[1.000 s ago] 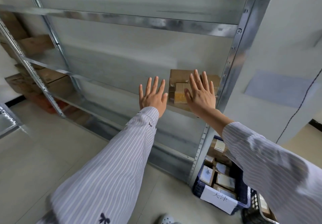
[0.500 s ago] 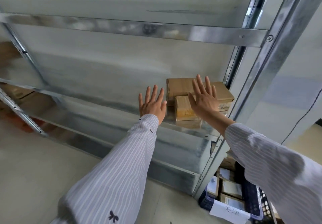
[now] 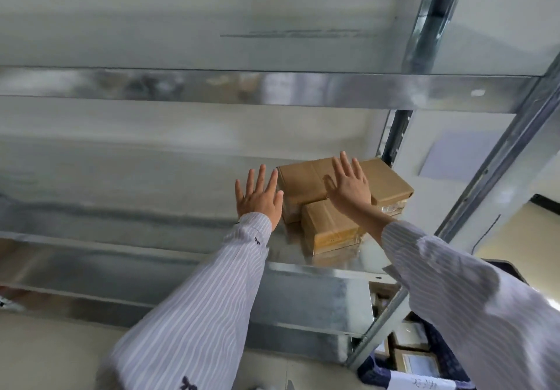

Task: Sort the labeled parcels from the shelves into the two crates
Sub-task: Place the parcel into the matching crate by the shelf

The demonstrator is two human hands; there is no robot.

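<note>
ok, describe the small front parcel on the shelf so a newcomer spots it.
On the metal shelf, go to the right end by the upright post. The small parcel is the brown cardboard one nearest the front edge. It stands in front of the wide flat box and is much narrower than it.

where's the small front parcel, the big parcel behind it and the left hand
small front parcel (image 3: 328, 222), head view, middle of its top face
big parcel (image 3: 301, 179), head view, left half of its top face
left hand (image 3: 259, 203), head view, back of the hand
</note>
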